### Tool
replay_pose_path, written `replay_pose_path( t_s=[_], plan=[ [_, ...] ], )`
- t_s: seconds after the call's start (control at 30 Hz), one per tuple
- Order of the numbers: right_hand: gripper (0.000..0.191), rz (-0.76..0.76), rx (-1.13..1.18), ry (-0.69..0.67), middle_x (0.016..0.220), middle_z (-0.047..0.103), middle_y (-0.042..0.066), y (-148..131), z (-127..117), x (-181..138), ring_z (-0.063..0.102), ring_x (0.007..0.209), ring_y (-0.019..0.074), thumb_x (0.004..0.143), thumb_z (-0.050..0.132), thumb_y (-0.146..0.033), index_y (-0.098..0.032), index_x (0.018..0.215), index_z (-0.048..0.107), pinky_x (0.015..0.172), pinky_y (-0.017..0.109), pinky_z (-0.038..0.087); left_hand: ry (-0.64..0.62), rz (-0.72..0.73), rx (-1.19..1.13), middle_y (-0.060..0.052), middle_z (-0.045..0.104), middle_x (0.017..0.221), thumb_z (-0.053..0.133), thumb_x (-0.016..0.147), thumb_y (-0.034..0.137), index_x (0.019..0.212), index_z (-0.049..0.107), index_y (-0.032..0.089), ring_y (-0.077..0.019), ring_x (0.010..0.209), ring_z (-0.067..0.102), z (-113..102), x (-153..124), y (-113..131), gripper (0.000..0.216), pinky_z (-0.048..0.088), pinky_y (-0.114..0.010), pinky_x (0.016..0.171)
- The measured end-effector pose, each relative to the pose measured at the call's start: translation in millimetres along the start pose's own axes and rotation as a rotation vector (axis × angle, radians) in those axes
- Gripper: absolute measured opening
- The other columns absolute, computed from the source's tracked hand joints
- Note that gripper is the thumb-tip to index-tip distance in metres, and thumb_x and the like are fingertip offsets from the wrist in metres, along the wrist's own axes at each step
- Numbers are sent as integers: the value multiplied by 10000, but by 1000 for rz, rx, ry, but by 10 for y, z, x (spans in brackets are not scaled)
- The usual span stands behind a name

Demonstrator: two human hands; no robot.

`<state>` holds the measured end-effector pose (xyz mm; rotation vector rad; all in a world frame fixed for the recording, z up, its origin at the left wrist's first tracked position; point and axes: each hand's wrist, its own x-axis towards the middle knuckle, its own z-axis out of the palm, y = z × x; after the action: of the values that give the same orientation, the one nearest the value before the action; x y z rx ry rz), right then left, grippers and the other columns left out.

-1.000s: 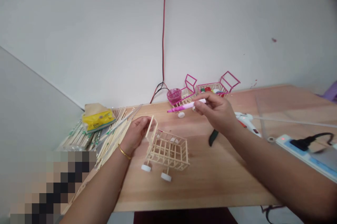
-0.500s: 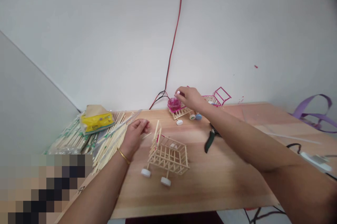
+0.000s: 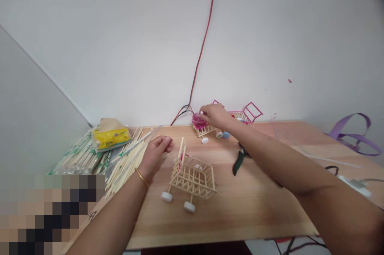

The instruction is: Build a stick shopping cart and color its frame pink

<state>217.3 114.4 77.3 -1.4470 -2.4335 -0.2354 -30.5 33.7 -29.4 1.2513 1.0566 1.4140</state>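
Observation:
A small cart of bare wooden sticks stands on the table in front of me, with white round wheels. Just left of its upright handle frame, my left hand is closed, fingers curled; whatever it holds is hidden. A thin short stick lies by that hand. My right hand reaches to the back, its fingers pinched over a pink-stained clear cup. Something pale shows at the fingertips, too small to name. That cup rests in a second stick cart, whose edges are pink.
Another pink-edged cart stands behind my right forearm. Dark-handled pliers lie beneath that arm. Bundled sticks and a yellow tissue pack are at left. Cables run up the wall; a purple strap lies right.
My right hand has lowered slightly towards the pink cup. My left hand and the bare cart have hardly moved. The view has shifted a little.

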Motion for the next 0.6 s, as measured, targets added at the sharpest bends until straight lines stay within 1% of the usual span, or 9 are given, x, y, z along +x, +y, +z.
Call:
replay_pose_path(
  t_s=[0.1, 0.2, 0.3, 0.37, 0.4, 0.43, 0.47, 0.53, 0.6],
  plan=[
    [231, -14, 16, 32, 961, 746, 100, 11, 7, -8, 645, 908, 241, 946, 494, -298, -180, 965, 692, 776, 327, 338, -5, 4, 2, -12, 640, 705, 708, 767, 512, 771, 702, 145, -114, 613, 532, -9, 5, 4, 367, 425, -235, 627],
    [232, -12, 39, 60, 929, 747, 107, 51, 31, -71, 653, 892, 241, 941, 500, -287, -165, 955, 697, 793, 333, 359, -9, -2, -7, -9, 638, 703, 710, 771, 505, 778, 704, 143, -108, 609, 529, -13, 4, 0, 362, 422, -231, 624],
    [250, 24, 117, 187, 961, 740, 113, 92, 45, -242, 655, 882, 227, 949, 475, -268, -155, 1028, 684, 820, 336, 400, -4, -12, -14, -6, 634, 700, 721, 758, 513, 782, 703, 141, -104, 611, 530, -7, 1, -18, 374, 423, -228, 628],
    [213, 82, 327, 464, 956, 733, 88, 93, 31, -433, 649, 835, 214, 912, 550, -306, -179, 1014, 687, 784, 331, 443, 4, -18, -15, -10, 638, 704, 723, 749, 528, 784, 702, 138, -105, 616, 534, -1, 3, -35, 392, 427, -229, 632],
    [193, 132, 428, 562, 919, 726, 64, 84, 18, -547, 638, 789, 204, 894, 583, -325, -200, 996, 688, 746, 327, 458, 6, -23, -14, -14, 640, 707, 723, 747, 534, 786, 701, 137, -108, 619, 536, 2, 5, -44, 400, 430, -231, 633],
    [173, 198, 521, 617, 837, 708, 36, 71, 6, -668, 619, 720, 190, 877, 610, -341, -221, 974, 688, 694, 320, 463, 9, -29, -12, -18, 641, 709, 723, 746, 537, 787, 700, 135, -110, 621, 538, 4, 8, -52, 405, 432, -234, 633],
    [160, 251, 624, 623, 780, 686, 19, 56, 0, -789, 602, 674, 180, 864, 634, -350, -234, 961, 686, 655, 314, 463, 10, -35, -7, -22, 643, 714, 723, 746, 538, 791, 698, 133, -113, 623, 541, 5, 11, -57, 407, 435, -236, 634],
    [127, 319, 854, 629, 762, 665, 14, 32, 20, -1011, 600, 658, 171, 850, 660, -349, -239, 911, 674, 605, 300, 465, 11, -46, 2, -27, 644, 723, 724, 749, 533, 800, 696, 133, -114, 625, 541, 7, 16, -58, 405, 439, -238, 634],
    [123, 316, 1066, 574, 711, 638, 4, 19, 90, -1183, 606, 649, 168, 870, 641, -363, -242, 889, 650, 585, 296, 474, 8, -50, 18, -26, 639, 719, 726, 750, 527, 790, 691, 133, -110, 616, 531, 8, 17, -47, 398, 435, -234, 625]
  ],
)
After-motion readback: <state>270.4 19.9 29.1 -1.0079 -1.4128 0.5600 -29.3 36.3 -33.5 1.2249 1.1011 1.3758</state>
